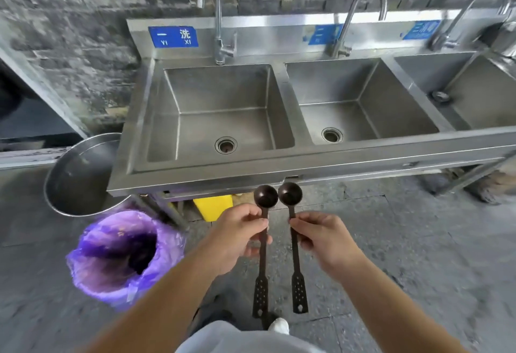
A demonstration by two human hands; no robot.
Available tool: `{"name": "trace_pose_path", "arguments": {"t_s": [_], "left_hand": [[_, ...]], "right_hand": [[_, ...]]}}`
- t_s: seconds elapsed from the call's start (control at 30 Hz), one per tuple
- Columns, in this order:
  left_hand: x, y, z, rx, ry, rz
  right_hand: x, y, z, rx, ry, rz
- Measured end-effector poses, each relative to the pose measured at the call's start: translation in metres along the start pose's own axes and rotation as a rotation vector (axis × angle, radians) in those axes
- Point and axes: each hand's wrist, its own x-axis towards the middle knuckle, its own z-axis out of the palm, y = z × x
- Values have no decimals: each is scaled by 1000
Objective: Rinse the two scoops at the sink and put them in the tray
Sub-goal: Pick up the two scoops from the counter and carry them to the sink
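Left hand (pixel 240 234): closed on the handle of the left scoop (pixel 262 243), fingers wrapped just below the bowl, held out in front of the body.
Right hand (pixel 321 241): pinching the handle of the right scoop (pixel 294 243) between thumb and fingers, just below the bowl.
Scoops: dark, long-handled, side by side and nearly parallel; round bowls up and almost touching, just short of the sink's front edge; flat perforated handle ends hanging down past the hands.
Sink (pixel 279 163): steel unit straight ahead with three basins in a row; left and middle basins look dry, with a drain in each; right basin cut off by the frame edge.
Taps: one gooseneck tap (pixel 217 17) behind the left basin, a second tap (pixel 360 12) behind the middle one, a third at far right, blurred.
Signs: blue sign (pixel 173 36) on the backsplash over the left basin; two more over the other basins, too blurred to read.
Basin on the left: round steel bowl (pixel 75 179) tucked partly under the sink's left corner.
Bin (pixel 122 255): lined with a purple bag, on the floor below the steel bowl, left of the left arm.
Under the sink: yellow object (pixel 213 206), partly hidden.
Tray: cannot tell where.
Floor: grey stone.
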Motion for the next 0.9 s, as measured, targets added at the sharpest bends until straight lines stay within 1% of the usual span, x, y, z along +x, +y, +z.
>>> {"name": "trace_pose_path", "arguments": {"t_s": [0.17,0.27,0.4,0.57,0.67,0.77,0.9], "left_hand": [[71,39,11,-27,-2,-4],[125,67,15,-26,-26,-11],[198,108,20,34,-80,2],[269,157,34,44,-95,-22],[305,177,47,65,-98,-37],[338,194,65,55,-102,-67],[384,209,97,15,-72,-104]], "right_hand": [[71,-32,-25,18,-19,-1],[124,-51,-39,33,18,2],[189,-83,-57,28,81,15],[253,-127,-81,81,145,51],[283,-143,-100,105,174,60],[312,-152,-125,117,157,75],[359,-160,-170,72,129,89]]}}
